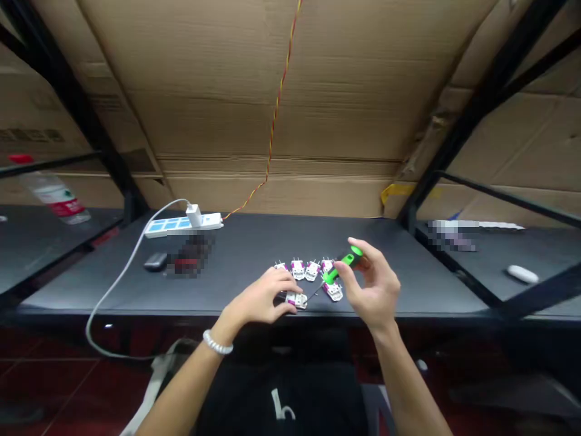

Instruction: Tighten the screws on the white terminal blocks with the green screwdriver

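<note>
My right hand (374,287) grips a green and black screwdriver (344,265) by its handle, tilted so that its thin shaft slopes down to the left. The tip is at or very near a small white-and-purple plastic part (298,300); whether it touches cannot be told. My left hand (265,295) pinches that part against the table close to the front edge. Several similar parts stand in a row behind, among them one white-and-purple part (298,269) in the middle. Another such part (334,292) lies below the screwdriver handle, near my right fingers.
A power strip (170,225) with a white plug (193,215) and cable is at the back left of the black table (254,236). Beside it are a dark mouse-like object (156,261) and a blurred item. Black metal posts (429,166) flank both sides. A bottle (61,197) lies left.
</note>
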Action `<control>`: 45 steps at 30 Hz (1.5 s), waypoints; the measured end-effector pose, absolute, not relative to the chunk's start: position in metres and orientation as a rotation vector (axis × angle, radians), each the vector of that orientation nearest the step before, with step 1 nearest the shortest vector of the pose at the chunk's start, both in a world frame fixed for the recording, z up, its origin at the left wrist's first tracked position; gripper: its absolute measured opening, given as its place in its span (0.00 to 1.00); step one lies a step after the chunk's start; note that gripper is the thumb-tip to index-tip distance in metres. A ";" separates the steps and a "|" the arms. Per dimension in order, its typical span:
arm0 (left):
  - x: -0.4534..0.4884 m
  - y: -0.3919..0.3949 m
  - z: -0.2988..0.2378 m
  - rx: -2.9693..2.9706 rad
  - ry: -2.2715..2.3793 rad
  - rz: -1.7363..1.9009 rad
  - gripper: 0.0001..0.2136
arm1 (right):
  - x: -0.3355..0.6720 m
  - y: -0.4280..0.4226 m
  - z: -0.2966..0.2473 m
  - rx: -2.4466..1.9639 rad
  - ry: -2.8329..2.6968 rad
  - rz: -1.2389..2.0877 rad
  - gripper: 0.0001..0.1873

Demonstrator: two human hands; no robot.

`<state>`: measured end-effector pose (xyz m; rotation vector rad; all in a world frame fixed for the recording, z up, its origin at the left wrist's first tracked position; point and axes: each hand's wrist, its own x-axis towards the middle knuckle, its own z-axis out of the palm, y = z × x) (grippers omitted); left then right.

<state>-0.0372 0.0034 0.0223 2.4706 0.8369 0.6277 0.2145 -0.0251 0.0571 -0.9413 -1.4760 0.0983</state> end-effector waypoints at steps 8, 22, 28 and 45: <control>-0.037 0.005 0.020 2.467 0.823 0.634 0.13 | 0.213 -0.023 0.056 -0.963 -1.441 0.102 0.22; -0.037 0.005 0.018 2.478 0.797 0.680 0.13 | 0.203 -0.048 0.068 -0.785 -1.730 0.301 0.24; -0.037 0.006 0.015 2.472 0.775 0.711 0.13 | 0.186 -0.050 0.079 -0.803 -1.706 0.068 0.19; -0.039 0.009 0.009 2.458 0.758 0.758 0.15 | 0.186 -0.038 0.107 -0.885 -1.696 0.235 0.15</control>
